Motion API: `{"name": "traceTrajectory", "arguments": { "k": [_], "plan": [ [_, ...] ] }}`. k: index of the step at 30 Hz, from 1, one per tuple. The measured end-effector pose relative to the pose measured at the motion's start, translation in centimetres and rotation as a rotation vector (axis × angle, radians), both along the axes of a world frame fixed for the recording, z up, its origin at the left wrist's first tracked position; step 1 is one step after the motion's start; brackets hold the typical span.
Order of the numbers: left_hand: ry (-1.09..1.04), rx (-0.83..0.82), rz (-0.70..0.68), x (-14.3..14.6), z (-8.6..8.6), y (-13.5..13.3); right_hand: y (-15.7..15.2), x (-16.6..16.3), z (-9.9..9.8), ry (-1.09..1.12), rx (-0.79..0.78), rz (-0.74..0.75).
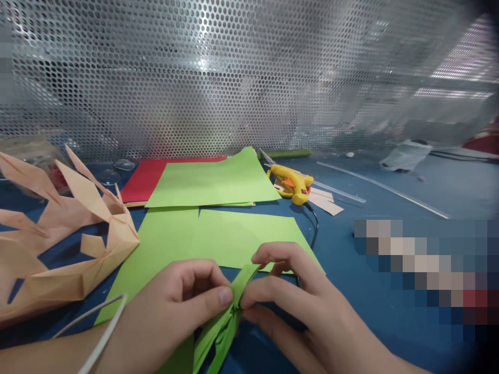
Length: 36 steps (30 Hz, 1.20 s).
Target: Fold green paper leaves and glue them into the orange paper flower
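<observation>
**Green paper strip (223, 328) in two hands at lower centre**

The left hand's (167, 306) thumb and forefinger are clamped on the crumpled strip; the right hand's (307, 306) bent fingers meet its right edge, though whether they grip I cannot tell. Just beyond, light-green sheets (249, 236) cover mid-frame. Folded peach paper (58, 285) fills the left; a yellow glue gun (298, 187) lies right of centre on the blue table (337, 249).

Paper sheets (214, 182) lie beyond the fingers (268, 288). Folded-paper piece (64, 285) sits left; glue gun (292, 182) lies beyond, to right.
</observation>
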State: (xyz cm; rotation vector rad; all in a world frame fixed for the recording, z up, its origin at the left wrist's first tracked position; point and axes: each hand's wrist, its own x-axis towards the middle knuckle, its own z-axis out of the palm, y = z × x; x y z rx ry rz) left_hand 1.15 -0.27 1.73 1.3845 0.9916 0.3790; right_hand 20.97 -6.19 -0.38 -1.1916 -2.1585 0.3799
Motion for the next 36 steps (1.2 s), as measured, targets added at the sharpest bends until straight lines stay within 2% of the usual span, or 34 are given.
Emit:
{"name": "traceTrajectory", "arguments": {
  "k": [5,8,10,16,19,24,30,36],
  "plan": [
    [-0.063,-0.021,0.041,0.11,-0.35,-0.01,0.11,-0.19,-0.23,-0.077,0.207,-0.051],
    [-0.134,-0.077,0.01,-0.03,-0.64,0.0,0.15,-0.27,-0.3,-0.102,0.243,-0.062],
    [-0.125,-0.087,0.009,-0.24,-0.76,0.01,0.17,-0.26,-0.33,-0.08,0.204,-0.05],
    [-0.083,-0.036,0.001,-0.43,-0.61,0.06,0.21,-0.38,-0.4,0.115,-0.066,0.045],
    [-0.117,-0.026,-0.02,-0.23,-0.55,0.08,0.09,-0.52,-0.4,0.157,-0.117,0.049],
    [-0.115,-0.052,-0.041,-0.28,-0.86,0.02,0.23,-0.68,-0.05,0.176,-0.148,0.076],
    [-0.107,-0.08,0.012,-0.46,-0.97,0.43,0.51,-0.68,0.36,0.209,-0.09,0.102],
    [-0.067,-0.057,-0.048,-0.16,-0.64,0.75,0.44,-0.45,0.2,0.156,-0.108,0.14]
  ]
}}
